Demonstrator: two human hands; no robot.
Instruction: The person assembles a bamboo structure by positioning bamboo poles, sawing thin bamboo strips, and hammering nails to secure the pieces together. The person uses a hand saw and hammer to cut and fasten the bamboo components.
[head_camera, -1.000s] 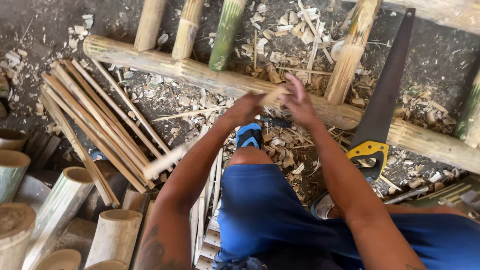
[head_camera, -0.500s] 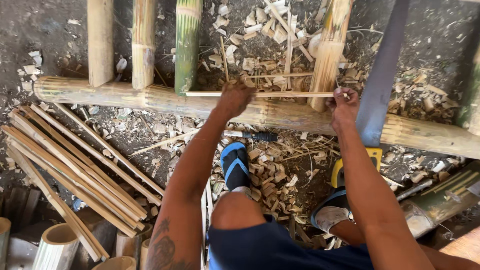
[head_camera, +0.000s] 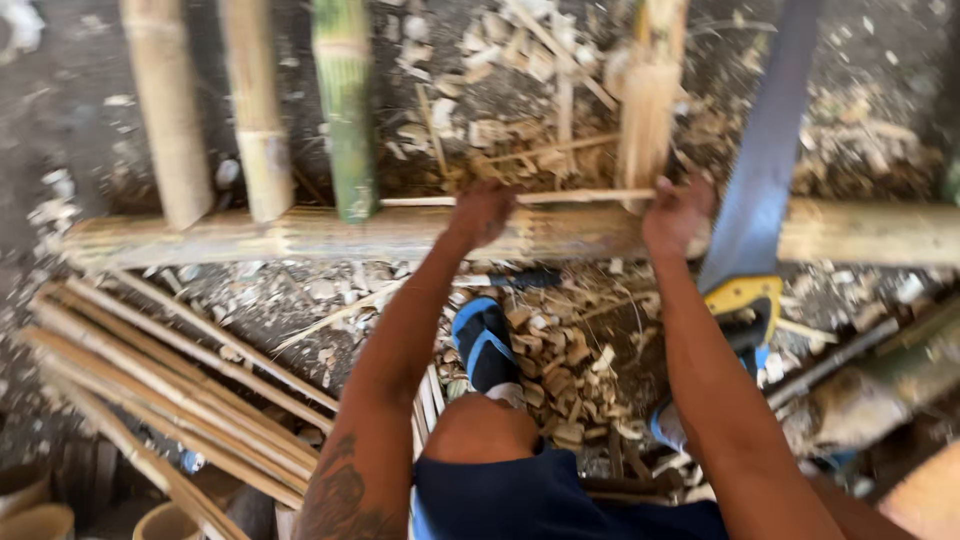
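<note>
Hands both on thin bamboo strip (head_camera: 560, 197), held horizontal just above thick bamboo pole (head_camera: 330, 233) lying across dirt floor (head_camera: 70, 110). Left hand (head_camera: 482, 212) grip clenched on strip near its middle; right hand (head_camera: 678, 214) grip clenched near strip's right end. Hand saw (head_camera: 762, 170) leans over pole just right of right hand, yellow handle low. Split slat bundle (head_camera: 170, 385) lies lower left. Wood chips (head_camera: 555, 350) heaped around sandalled foot (head_camera: 485, 345). Green bamboo stalk (head_camera: 345, 100) upright behind pole. Frame blurry.
</note>
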